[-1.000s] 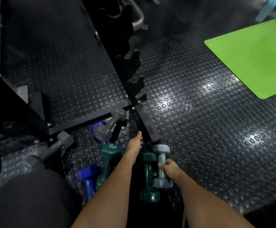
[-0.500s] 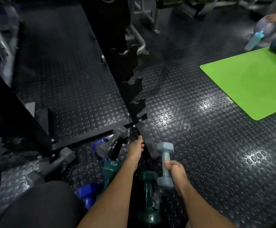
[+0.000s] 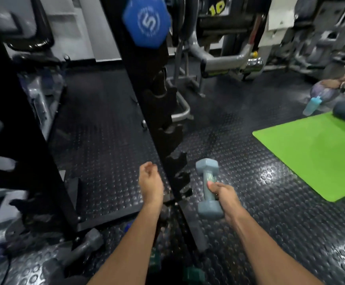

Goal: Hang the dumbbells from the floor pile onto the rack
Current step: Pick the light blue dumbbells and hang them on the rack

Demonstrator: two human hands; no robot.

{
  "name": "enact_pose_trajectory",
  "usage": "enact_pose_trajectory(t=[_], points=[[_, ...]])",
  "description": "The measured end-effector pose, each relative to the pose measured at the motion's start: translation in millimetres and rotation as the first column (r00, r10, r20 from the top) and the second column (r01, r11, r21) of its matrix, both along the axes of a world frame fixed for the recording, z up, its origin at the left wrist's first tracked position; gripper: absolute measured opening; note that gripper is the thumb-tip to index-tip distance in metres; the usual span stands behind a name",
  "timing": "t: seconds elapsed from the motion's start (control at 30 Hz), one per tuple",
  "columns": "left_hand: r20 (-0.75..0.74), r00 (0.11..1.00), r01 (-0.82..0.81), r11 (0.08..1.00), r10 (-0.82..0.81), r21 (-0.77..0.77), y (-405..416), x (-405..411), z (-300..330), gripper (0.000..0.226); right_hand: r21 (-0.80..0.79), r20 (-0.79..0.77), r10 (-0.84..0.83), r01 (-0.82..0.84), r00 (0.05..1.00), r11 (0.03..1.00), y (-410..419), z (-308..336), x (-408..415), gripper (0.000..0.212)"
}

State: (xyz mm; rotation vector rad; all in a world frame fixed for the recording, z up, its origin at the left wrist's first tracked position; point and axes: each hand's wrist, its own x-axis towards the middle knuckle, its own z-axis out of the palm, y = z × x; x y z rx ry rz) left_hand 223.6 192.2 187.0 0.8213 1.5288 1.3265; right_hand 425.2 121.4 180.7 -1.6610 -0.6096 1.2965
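Black studded rubber flooring (image 3: 249, 202) fills the frame, with a wide bare stretch at centre right between the rack and a bright green exercise mat (image 3: 315, 155) at the right edge. Grey gym machines crowd the top of the frame, and a pale blue bottle (image 3: 312, 105) stands just beyond the mat's far corner.

A tall black steel dumbbell rack (image 3: 147, 112) rises through the middle of the frame, its notched cradles stepping down along its right edge toward the lower centre. At the top centre a blue hexagonal dumbbell marked 5 (image 3: 147, 21) sits on it. The cradles below that one show no dumbbells.

The right hand (image 3: 223, 194), in the lower centre, has its fingers curled round the handle of a pale grey-blue hexagonal dumbbell (image 3: 207, 188), held upright above the floor, just right of the lowest cradles and apart from them. The left hand (image 3: 150, 179) hangs just left of the rack's upright, fingers loosely curled, holding nothing and touching nothing.

At the lower left a dark grey hexagonal dumbbell (image 3: 85, 243) lies on the floor beside the rack's base. A dark green dumbbell (image 3: 192, 273) shows in part at the bottom edge between the forearms; a scrap of blue peeks out beside the left forearm, too hidden to identify.
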Motion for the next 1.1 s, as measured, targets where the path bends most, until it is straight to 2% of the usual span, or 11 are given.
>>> enact_pose_trajectory(t=[0.13,0.23,0.4,0.5,0.63,0.73,0.97,1.1], points=[[-0.003,0.999,-0.043,0.982,0.044,0.186,16.0,-5.2,78.7,0.021,0.113,0.095,0.026,-0.037,0.995,0.993,23.4,72.2,10.5,0.025],[0.079,0.996,-0.054,0.958,0.032,0.283,26.2,-6.8,131.1,0.026,0.181,0.106,0.037,-0.056,0.994,0.982,39.8,128.5,15.2,0.027],[0.19,0.978,-0.008,0.89,-0.089,0.455,33.2,-15.1,200.5,0.039,0.237,0.067,0.091,-0.105,0.994,0.966,73.5,217.8,6.5,0.043],[0.179,0.975,0.02,0.853,-0.133,0.522,32.0,-17.8,218.7,0.041,0.264,0.088,0.136,-0.155,0.987,0.952,85.6,261.7,-11.4,0.04],[0.195,0.963,0.061,0.854,-0.187,0.516,30.2,-23.6,232.6,0.038,0.286,0.12,0.198,-0.225,0.973,0.932,96.9,302.7,-36.5,0.033],[0.227,0.945,0.099,0.869,-0.234,0.486,24.0,-28.0,239.8,0.03,0.251,0.149,0.226,-0.257,0.963,0.933,108.5,317.4,-50.5,0.036],[0.193,0.933,0.177,0.854,-0.304,0.49,17.9,-33.0,241.6,0.038,0.213,0.194,0.278,-0.317,0.941,0.924,125.9,329.1,-57.8,0.04],[0.171,0.932,0.201,0.85,-0.319,0.487,18.0,-32.4,239.0,0.04,0.225,0.248,0.24,-0.297,0.938,0.928,125.1,331.9,-52.8,0.032]])
